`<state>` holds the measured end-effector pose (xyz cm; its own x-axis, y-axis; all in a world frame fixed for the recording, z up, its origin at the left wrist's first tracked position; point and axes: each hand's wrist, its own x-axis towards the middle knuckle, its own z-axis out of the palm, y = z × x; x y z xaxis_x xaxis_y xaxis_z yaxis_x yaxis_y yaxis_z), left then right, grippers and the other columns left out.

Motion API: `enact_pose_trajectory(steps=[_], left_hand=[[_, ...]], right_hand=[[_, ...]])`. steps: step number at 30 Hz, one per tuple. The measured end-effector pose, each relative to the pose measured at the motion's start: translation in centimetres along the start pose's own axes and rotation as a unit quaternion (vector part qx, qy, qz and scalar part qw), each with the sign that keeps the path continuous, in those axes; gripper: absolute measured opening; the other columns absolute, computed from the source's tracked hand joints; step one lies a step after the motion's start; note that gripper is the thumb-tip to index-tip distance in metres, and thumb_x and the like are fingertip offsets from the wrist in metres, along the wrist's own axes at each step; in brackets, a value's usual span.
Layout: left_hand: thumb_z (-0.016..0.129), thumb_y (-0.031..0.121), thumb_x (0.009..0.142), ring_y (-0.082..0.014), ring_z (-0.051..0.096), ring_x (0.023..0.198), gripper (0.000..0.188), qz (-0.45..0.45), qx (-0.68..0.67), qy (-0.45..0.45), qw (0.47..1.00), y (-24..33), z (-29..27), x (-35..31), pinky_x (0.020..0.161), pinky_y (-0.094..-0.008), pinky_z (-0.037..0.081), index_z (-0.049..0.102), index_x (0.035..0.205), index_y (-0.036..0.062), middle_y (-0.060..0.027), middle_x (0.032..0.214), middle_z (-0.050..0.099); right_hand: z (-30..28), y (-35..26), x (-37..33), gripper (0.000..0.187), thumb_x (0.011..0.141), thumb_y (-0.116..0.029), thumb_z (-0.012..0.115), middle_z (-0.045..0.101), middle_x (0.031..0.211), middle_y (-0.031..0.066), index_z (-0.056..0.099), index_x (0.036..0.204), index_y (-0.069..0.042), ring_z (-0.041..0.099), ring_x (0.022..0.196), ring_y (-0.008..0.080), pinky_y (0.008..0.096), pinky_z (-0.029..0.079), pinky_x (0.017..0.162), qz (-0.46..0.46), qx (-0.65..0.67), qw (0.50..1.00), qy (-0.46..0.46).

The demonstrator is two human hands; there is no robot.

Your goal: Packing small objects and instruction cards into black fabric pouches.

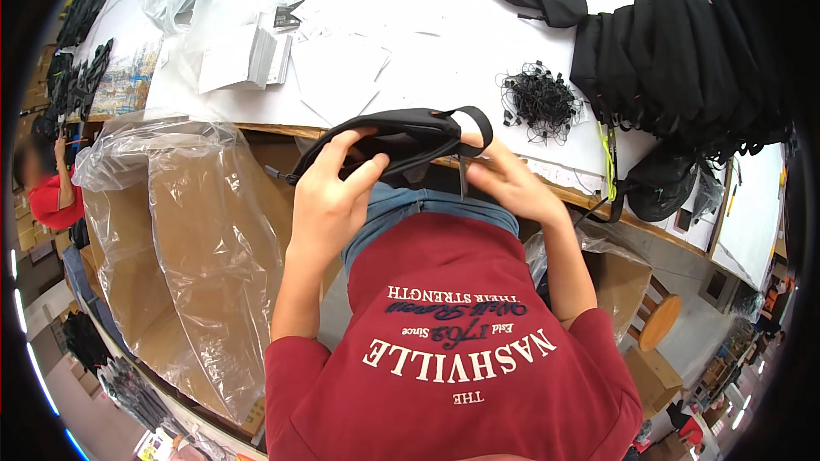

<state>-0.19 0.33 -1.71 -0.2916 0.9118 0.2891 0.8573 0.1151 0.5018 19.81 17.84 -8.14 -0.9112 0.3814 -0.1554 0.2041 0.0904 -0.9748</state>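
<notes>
A black fabric pouch (pixel 406 126) is held up at the table's front edge, its mouth gaping toward me. My left hand (pixel 333 192) grips its left end, with the thumb and fingers at the opening and some fingertips inside. At the other end, my right hand (pixel 517 186) has its fingers behind a black strap loop (pixel 480 124) on the pouch. A thin greyish strip (pixel 463 177), seen edge-on, hangs beside the right thumb; whether it is a tag I cannot tell. The pouch's far side is hidden.
On the white table (pixel 444 0) lie a stack of white cards (pixel 239 60), loose white sheets (pixel 333 72) and a tangle of black cords (pixel 540 102). Black bags (pixel 675 60) are piled at right. A plastic-lined carton (pixel 188 248) stands left; another person (pixel 55 196) is beyond it.
</notes>
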Motion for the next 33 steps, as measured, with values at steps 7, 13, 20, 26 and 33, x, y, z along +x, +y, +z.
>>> enact_pose_trajectory(steps=[7,13,20,26,33], left_hand=[[0.066,-0.003,0.070,-0.0287,0.059,0.079,0.026,0.017,0.004,0.054,0.998,-0.9,0.2,0.0,0.067,-0.0374,0.049,0.063,0.095,0.0042,-0.0102,0.094,0.062],[0.063,0.000,0.078,-0.0303,0.058,0.076,0.017,-0.102,0.021,0.049,0.993,-2.5,-0.2,-1.3,0.066,-0.0385,0.047,0.061,0.094,0.0034,-0.0115,0.080,0.061],[0.063,0.011,0.084,-0.0334,0.059,0.072,0.011,-0.159,-0.049,-0.090,0.982,-2.8,0.4,-2.2,0.062,-0.0397,0.046,0.057,0.091,0.0052,-0.0150,0.078,0.059],[0.066,0.015,0.084,-0.0335,0.054,0.062,0.021,-0.180,-0.285,-0.258,0.906,0.8,-0.7,-3.4,0.059,-0.0356,0.043,0.053,0.092,0.0008,-0.0176,0.071,0.056],[0.066,0.015,0.083,-0.0317,0.051,0.058,0.021,-0.165,-0.306,-0.292,0.891,0.7,0.0,-3.0,0.057,-0.0336,0.043,0.053,0.091,0.0009,-0.0165,0.069,0.056]], right_hand=[[1.2,-2.5,0.8,0.021,0.074,-0.016,0.079,0.060,0.077,-0.0008,0.063,0.078,-0.003,0.054,0.071,0.0066,0.0230,0.043,0.068,0.148,0.046,0.987,-0.049],[-2.6,-1.6,-0.2,0.043,0.082,-0.011,0.070,0.065,0.097,0.0050,0.054,0.122,-0.004,0.060,0.086,0.0092,0.0231,0.048,0.077,0.141,0.258,0.954,-0.063],[-3.0,-0.5,-1.2,0.084,0.082,-0.075,0.041,0.060,0.118,0.0237,0.052,0.121,-0.002,0.057,0.113,0.0389,0.0422,0.045,0.095,-0.023,0.629,0.776,-0.043],[-3.2,4.0,3.5,0.016,0.095,-0.025,0.059,0.064,0.076,0.0002,0.062,0.093,-0.009,0.056,0.069,0.0109,0.0292,0.045,0.067,-0.081,0.540,0.810,0.214],[2.7,0.4,6.3,0.035,0.093,-0.041,0.059,0.055,0.058,-0.0008,0.058,0.073,-0.012,0.048,0.048,0.0100,0.0244,0.038,0.047,0.043,0.500,0.816,0.287]])
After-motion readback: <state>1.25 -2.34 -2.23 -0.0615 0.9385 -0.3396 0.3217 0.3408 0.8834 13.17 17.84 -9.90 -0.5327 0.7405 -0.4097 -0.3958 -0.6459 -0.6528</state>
